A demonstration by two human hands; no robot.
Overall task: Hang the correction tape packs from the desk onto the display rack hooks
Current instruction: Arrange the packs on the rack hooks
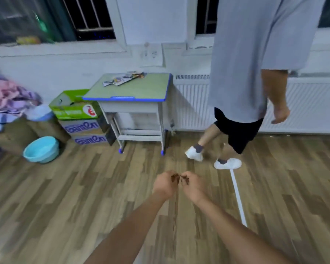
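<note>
While my left hand point(165, 184) and right hand point(191, 185) curl together, fingers point(174, 178) holding nothing I can make out, the packs point(122, 79) lie on the bench point(141, 88) well beyond them. I see no rack, so I judge nothing hung yet.

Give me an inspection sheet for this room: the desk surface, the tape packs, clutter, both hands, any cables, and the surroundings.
Surface: green desk with blue edging, standing against the wall.
Job's things: packs lying loosely at the desk's far edge; too blurred to read. No display rack seen.
Clutter: green box on stacked cartons left of the desk, blue basin on the floor, pile of cloth far left.
Hands: left hand and right hand meet in front, fingers curled; something small and dark shows between them, unclear.
Cables: nothing seen.
Surroundings: wood floor, radiator, another person walking on the right.
</note>
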